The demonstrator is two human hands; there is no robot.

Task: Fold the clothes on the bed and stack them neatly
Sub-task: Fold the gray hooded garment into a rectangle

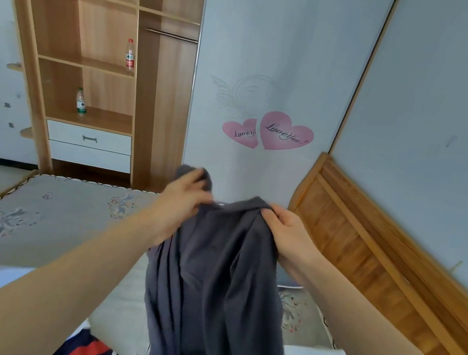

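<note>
i held the grey garment (219, 282) up, left hand (183, 200) and right hand (285, 231) fingers gripping its top edge, letting it hang straight above the bed (36, 216).

Both hands raised, left (184, 200) and right (288, 232) each gripping cloth

The dark garment (216, 282) runs off the near edge. A striped garment (85, 351) is cut off there too. The left hand (183, 200) is motion-blurred.
</note>
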